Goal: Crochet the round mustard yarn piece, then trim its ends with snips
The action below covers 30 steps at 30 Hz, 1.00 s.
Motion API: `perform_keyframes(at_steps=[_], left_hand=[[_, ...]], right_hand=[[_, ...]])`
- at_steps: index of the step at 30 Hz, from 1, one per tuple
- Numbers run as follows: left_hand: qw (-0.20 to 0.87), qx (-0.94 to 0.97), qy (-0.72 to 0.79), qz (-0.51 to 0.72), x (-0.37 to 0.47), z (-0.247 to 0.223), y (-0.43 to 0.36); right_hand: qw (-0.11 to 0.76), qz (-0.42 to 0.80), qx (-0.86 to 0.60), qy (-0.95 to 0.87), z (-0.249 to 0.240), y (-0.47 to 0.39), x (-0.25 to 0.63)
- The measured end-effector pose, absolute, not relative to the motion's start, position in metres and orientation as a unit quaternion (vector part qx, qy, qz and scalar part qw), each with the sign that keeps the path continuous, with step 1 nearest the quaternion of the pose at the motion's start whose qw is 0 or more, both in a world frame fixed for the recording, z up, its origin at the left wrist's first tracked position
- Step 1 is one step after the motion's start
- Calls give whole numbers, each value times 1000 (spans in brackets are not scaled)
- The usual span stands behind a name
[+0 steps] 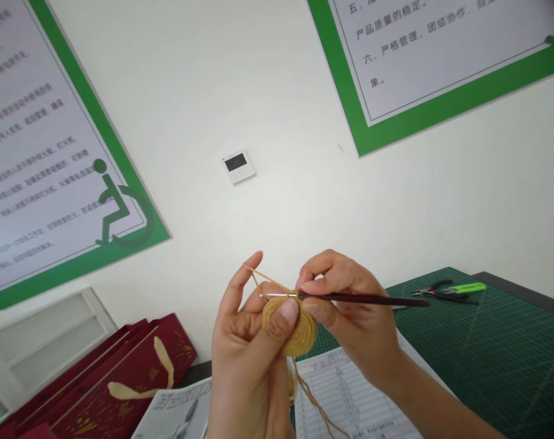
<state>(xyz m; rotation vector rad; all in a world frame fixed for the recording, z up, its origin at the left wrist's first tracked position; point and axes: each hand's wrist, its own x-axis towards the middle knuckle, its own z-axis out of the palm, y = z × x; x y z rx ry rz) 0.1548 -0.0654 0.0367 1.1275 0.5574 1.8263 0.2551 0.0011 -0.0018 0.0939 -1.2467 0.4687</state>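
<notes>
My left hand (254,341) pinches a round yellow crochet piece (299,335) between thumb and fingers. Its raised index finger carries a taut strand of yellow yarn (270,275) that runs down to the hook. In my right hand (350,299) is a crochet hook (373,299) with a dark handle and a metal shaft. The shaft lies across the top edge of the piece with yarn looped on it, and its tip points left. Loose yarn tails (316,402) hang below the piece. The fingers of the left hand partly cover the piece.
Printed sheets (345,390) lie under the hands on a green cutting mat (501,341). Pliers (442,291) and a bright green tool (469,288) rest at the mat's far side. Dark red gift bags (135,372) and a leaflet (176,408) are at left. A wall stands close ahead.
</notes>
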Motion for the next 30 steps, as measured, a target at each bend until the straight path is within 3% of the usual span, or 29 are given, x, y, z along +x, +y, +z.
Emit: perform_keyframes(at_steps=[3, 6, 8, 10, 12, 19, 22, 25, 27, 30], left_hand=[[489, 439, 224, 720, 153, 37, -67], [495, 450, 231, 706, 153, 37, -69], [442, 472, 235, 725, 157, 36, -70], [346, 503, 251, 751, 163, 35, -71], [284, 519, 273, 759, 169, 34, -71], [284, 521, 273, 757, 171, 35, -69], [334, 523, 259, 740, 164, 37, -69], [387, 516, 243, 724, 157, 38, -68], [400, 515, 233, 721, 155, 37, -66], [393, 520, 229, 723, 155, 35, -66]], right_hand=[[774, 200, 65, -597, -2, 3, 259], [786, 13, 28, -618, -1, -1, 263], [778, -139, -28, -612, 1, -6, 264], [766, -181, -84, -611, 0, -10, 264], [770, -116, -112, -617, -2, -14, 264], [817, 163, -139, -536, 0, -17, 274], [771, 381, -111, -498, 11, -14, 275], [671, 568, -50, -474, 18, -11, 268], [625, 625, -11, -468, 17, -12, 262], [639, 605, 24, -474, 11, -15, 253]])
